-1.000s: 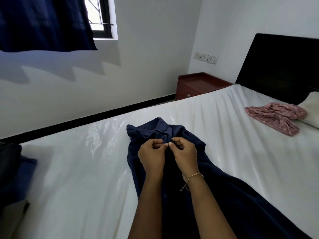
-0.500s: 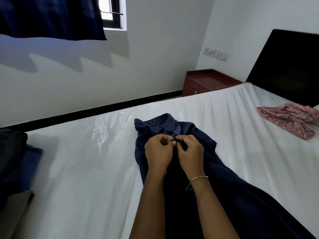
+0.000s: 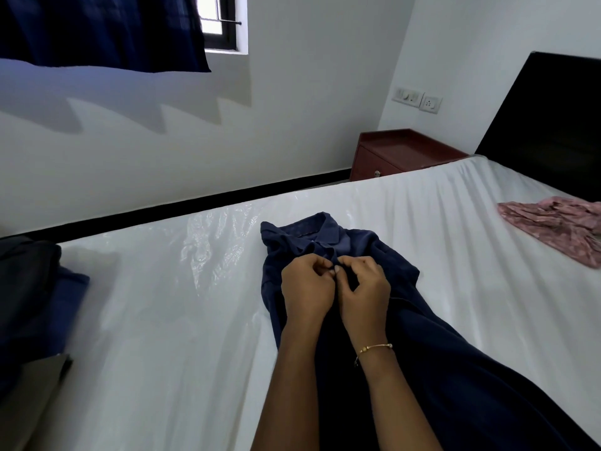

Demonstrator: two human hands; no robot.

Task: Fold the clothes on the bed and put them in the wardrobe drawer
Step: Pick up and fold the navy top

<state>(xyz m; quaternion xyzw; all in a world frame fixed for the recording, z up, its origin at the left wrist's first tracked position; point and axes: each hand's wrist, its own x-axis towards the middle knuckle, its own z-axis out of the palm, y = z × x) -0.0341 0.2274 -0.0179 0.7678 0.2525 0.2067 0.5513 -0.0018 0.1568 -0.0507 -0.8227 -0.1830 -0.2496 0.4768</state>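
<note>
A navy blue shirt point(image 3: 325, 236) lies lengthwise on the white bed point(image 3: 162, 320), collar at the far end. My left hand point(image 3: 305, 288) and my right hand point(image 3: 366, 288) meet just below the collar, fingers curled, each pinching the shirt's front edge at the middle. The cloth under my hands and forearms is hidden. A pink patterned garment point(image 3: 553, 229) lies crumpled on the bed at the far right.
Dark folded clothes point(image 3: 32, 288) sit at the bed's left edge. A red-brown bedside cabinet point(image 3: 400, 154) stands beyond the bed by the wall. A black headboard point(image 3: 553, 125) rises at the right. A dark blue curtain point(image 3: 97, 30) hangs at the window.
My hands stay together on the shirt front near the collar, with small finger shifts. The view has turned slightly, so the bed and the pink garment sit further right.
</note>
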